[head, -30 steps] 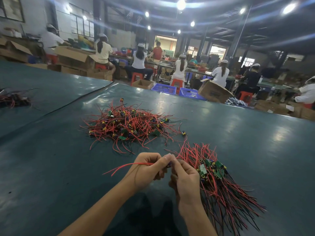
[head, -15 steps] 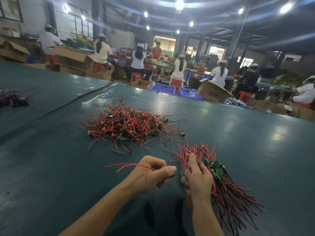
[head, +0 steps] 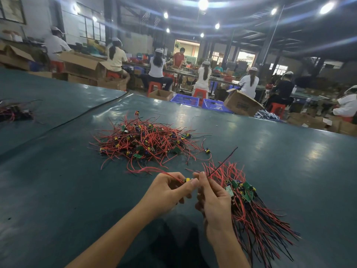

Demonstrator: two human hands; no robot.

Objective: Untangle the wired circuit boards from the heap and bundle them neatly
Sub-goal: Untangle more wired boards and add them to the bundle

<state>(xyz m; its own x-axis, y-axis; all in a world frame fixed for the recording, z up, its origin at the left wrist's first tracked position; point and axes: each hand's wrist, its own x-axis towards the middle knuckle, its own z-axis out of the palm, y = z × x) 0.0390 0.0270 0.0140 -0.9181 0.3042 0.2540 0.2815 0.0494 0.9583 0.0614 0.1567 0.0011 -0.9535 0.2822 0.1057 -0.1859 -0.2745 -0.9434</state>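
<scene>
Dark teal glossy table covering [head: 289, 171] spreads wide here, lamp glare shining off it, and a seam [head: 92, 113] runs where a second sheet meets it on the left. Past the far edge, two blue slatted plastic crates [head: 183, 99] sit side by side, with a small open brown cardboard box [head: 160, 94] just left of them and a bigger tilted cardboard carton [head: 241, 105] to their right. Beyond, seated workers in white caps [head: 157, 68], backs to us, perch on red plastic stools [head: 154, 86] at long benches. One person in a red shirt [head: 178, 59] stands near the bright doorway [head: 186, 47]. Round white ceiling lamps [head: 202, 3] blaze overhead.
</scene>
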